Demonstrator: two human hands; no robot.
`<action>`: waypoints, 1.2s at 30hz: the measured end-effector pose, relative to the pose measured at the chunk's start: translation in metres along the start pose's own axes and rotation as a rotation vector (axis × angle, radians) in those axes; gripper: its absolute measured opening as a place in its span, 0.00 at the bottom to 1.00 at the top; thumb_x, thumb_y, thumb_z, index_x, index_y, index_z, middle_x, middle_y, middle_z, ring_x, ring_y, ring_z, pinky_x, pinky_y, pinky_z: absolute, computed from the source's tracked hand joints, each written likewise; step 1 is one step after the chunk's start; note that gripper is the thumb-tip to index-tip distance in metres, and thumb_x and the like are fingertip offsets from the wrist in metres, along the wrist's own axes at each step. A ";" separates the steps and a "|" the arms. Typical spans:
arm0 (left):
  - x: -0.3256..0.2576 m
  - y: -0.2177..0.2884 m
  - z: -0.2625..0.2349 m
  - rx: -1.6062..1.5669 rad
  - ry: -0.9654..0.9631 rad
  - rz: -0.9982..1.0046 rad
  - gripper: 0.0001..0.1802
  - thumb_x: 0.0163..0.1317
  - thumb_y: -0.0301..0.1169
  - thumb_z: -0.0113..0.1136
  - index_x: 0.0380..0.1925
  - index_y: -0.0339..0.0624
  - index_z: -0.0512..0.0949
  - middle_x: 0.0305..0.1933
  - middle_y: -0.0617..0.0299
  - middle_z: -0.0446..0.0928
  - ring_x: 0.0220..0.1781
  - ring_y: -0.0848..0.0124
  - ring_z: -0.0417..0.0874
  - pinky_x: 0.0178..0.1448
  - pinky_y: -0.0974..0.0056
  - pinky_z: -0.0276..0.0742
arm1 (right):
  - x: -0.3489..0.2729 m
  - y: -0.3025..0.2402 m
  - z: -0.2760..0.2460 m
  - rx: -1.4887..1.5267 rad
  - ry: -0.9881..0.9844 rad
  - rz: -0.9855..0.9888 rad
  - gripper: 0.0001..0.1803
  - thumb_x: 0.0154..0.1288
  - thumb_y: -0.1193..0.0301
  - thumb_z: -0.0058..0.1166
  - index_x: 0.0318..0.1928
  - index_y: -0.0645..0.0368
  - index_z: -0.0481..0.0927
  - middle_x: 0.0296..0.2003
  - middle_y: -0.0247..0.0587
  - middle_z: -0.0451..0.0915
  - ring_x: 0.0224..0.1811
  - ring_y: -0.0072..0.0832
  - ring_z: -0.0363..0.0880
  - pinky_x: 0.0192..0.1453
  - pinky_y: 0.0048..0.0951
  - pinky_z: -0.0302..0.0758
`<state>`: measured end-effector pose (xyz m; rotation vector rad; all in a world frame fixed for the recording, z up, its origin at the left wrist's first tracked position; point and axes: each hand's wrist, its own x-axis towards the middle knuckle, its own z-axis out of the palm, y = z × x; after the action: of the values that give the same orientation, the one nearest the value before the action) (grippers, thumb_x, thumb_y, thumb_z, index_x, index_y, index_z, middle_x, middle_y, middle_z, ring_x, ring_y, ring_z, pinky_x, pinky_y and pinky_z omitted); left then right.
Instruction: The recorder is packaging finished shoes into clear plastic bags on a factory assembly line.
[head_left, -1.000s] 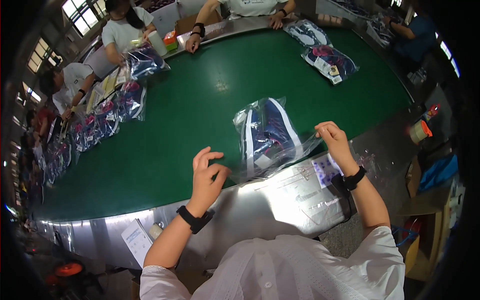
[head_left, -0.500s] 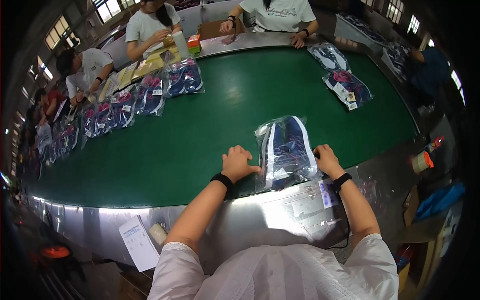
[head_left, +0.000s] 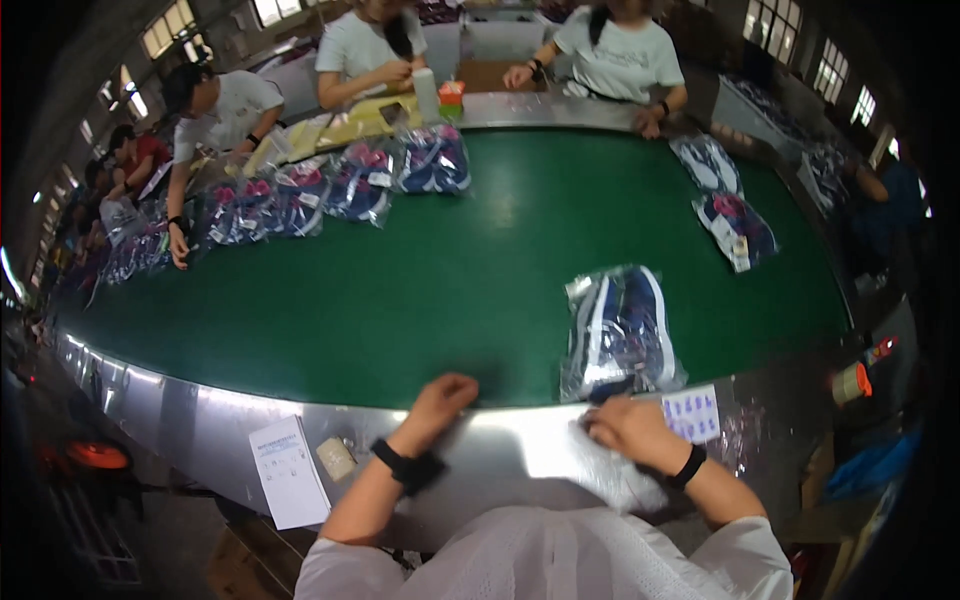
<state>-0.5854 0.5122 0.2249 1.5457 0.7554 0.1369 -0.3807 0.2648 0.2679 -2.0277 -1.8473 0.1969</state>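
A clear plastic bag with a pair of navy, white-soled shoes (head_left: 622, 330) lies on the green belt (head_left: 480, 300) by its near edge. My left hand (head_left: 438, 408) hovers over the near edge, left of the bag and apart from it. Its fingers are curled together, slightly blurred, with nothing visible in them. My right hand (head_left: 636, 434) is closed over the metal ledge (head_left: 480, 460), just below the bag's near end. Pale, crinkled, see-through material (head_left: 612, 478) shows under that hand; whether the fingers grip it is unclear.
More bagged shoes (head_left: 435, 162) line the belt's far left side, and two bags (head_left: 735, 228) lie at the far right. Several people stand around the belt. Printed sheets (head_left: 288, 470) and a beige block (head_left: 336, 458) rest on the ledge; a patterned card (head_left: 692, 414) sits right.
Both hands have left the sides of the bagged shoes and come back toward me. The view has shifted, so the belt sits lower in it. A co-worker's arm now reaches over the left bags.
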 end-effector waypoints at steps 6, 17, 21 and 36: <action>-0.021 -0.043 -0.001 -0.359 0.141 0.052 0.13 0.64 0.35 0.52 0.42 0.36 0.74 0.39 0.60 0.77 0.36 0.75 0.78 0.42 0.75 0.73 | 0.023 0.003 0.034 -0.198 -0.013 -0.143 0.12 0.52 0.66 0.56 0.38 0.55 0.79 0.29 0.36 0.76 0.28 0.34 0.77 0.29 0.33 0.75; -0.015 -0.064 -0.023 -0.565 0.103 0.025 0.14 0.64 0.32 0.51 0.44 0.32 0.71 0.42 0.55 0.75 0.43 0.70 0.79 0.46 0.70 0.78 | 0.074 0.068 0.035 -0.426 0.081 0.333 0.24 0.48 0.65 0.61 0.46 0.60 0.73 0.50 0.45 0.71 0.51 0.42 0.69 0.48 0.42 0.71; -0.006 -0.035 -0.060 -0.480 0.033 0.003 0.18 0.65 0.38 0.49 0.48 0.37 0.69 0.47 0.58 0.73 0.47 0.71 0.77 0.47 0.68 0.76 | 0.069 0.035 0.028 -0.212 0.054 0.322 0.21 0.50 0.61 0.60 0.43 0.59 0.76 0.46 0.49 0.73 0.48 0.44 0.72 0.48 0.41 0.72; 0.227 -0.007 -0.189 -0.510 0.335 0.012 0.23 0.59 0.42 0.54 0.52 0.44 0.67 0.48 0.64 0.69 0.46 0.67 0.75 0.41 0.60 0.70 | 0.016 -0.070 0.130 1.470 -0.249 0.396 0.14 0.66 0.64 0.46 0.26 0.58 0.70 0.23 0.32 0.68 0.27 0.22 0.65 0.31 0.27 0.65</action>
<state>-0.5105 0.7920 0.1668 1.0497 0.8909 0.5648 -0.4896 0.3089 0.1775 -1.1906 -0.7583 1.4407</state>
